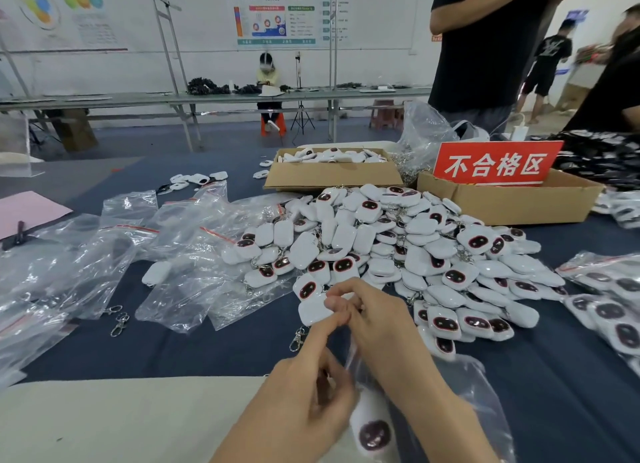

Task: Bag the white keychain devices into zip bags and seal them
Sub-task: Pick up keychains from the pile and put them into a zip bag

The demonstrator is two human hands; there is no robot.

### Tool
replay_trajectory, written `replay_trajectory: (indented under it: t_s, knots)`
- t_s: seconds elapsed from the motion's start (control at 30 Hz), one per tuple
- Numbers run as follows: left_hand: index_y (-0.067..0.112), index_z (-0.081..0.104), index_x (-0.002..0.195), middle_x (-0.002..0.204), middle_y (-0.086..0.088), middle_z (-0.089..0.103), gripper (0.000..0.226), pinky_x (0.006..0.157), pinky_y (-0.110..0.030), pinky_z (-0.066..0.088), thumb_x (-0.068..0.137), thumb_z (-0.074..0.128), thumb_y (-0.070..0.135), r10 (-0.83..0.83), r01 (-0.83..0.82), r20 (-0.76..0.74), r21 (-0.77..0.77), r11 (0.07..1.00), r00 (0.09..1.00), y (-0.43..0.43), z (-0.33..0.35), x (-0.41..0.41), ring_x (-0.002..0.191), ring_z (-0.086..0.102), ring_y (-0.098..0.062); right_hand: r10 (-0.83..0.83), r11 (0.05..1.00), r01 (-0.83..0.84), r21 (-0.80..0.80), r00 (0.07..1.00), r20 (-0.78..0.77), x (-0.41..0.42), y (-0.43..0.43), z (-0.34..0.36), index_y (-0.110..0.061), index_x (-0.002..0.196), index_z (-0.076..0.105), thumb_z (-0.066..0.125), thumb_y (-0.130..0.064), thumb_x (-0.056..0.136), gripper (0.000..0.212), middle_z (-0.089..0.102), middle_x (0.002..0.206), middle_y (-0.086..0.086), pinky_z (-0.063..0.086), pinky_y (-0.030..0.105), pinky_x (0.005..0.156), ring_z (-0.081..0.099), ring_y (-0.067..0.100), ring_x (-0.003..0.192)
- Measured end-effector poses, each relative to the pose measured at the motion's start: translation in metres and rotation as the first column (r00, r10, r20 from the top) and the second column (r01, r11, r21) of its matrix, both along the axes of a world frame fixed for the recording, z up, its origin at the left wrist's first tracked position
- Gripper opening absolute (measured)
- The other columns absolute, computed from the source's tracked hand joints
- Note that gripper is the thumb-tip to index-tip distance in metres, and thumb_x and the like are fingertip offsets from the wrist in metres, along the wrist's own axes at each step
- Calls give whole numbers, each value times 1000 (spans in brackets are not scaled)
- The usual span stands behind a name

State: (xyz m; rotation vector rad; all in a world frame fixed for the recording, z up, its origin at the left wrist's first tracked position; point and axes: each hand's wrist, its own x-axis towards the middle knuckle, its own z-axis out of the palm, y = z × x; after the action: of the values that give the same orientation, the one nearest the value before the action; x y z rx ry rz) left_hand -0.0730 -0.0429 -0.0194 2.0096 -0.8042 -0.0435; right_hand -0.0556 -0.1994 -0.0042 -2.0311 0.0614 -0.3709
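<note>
Keychain devices (pixel 398 254): white heap, mid-bench (pixel 173 351); bare strip before it, leftward. Zip bag (pixel 478 393): near bench edge, long axis toward heap, mouth far end. Bagged device (pixel 372 428): lengthwise, dark face up. Left hand (pixel 304 393), right hand (pixel 381 327): fingers pinching bag mouth.

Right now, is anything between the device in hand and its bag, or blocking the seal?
Nothing visible does. The keychain device already sits inside the zip bag, which the left hand and right hand hold near its mouth. The device pile lies farther back on the table.
</note>
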Motion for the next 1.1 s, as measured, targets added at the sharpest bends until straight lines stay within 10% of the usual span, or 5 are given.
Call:
replay_trajectory:
  t_s: [0.3,0.47,0.7,0.9,1.1]
  knots:
    - [63,9,146,85,21,66,86,76,-18,48,89,61,28,-107,118,-192,45,992,975,-11,-3,-7,80,64,-9,-149,977,139,161,987,52,3,-2,-2,-36,80,63,60,-34,98,19,60,59,-14,41,12,55,53,0,51]
    - [66,26,139,82,8,70,73,69,-19,46,82,50,28,-179,179,-263,-23,984,948,-4,-6,0,71,60,-11,-113,988,115,100,993,-30,1,-6,-5,-32,88,63,56,-37,100,15,59,60,-4,42,14,51,57,6,46]
    - [49,46,134,112,22,57,42,86,-25,47,97,56,31,390,-405,247,11,914,887,6,-17,36,97,55,-3,98,990,-78,120,981,-167,-1,-5,-8,-28,97,65,53,-36,102,15,70,72,0,48,25,47,62,16,43]
    - [41,47,139,135,22,50,38,98,-27,29,100,50,45,297,-419,345,363,832,890,-1,-20,59,124,43,-10,104,995,-101,27,987,-121,0,-4,-12,-36,98,66,53,-34,101,13,69,83,-10,49,17,62,63,3,58]
    - [41,61,119,111,22,63,29,89,-26,44,104,37,46,337,-362,240,70,929,911,3,-15,47,104,57,-3,115,973,-104,-204,992,47,1,1,-14,-40,117,63,62,-28,97,23,58,110,-26,44,10,79,57,-8,95]
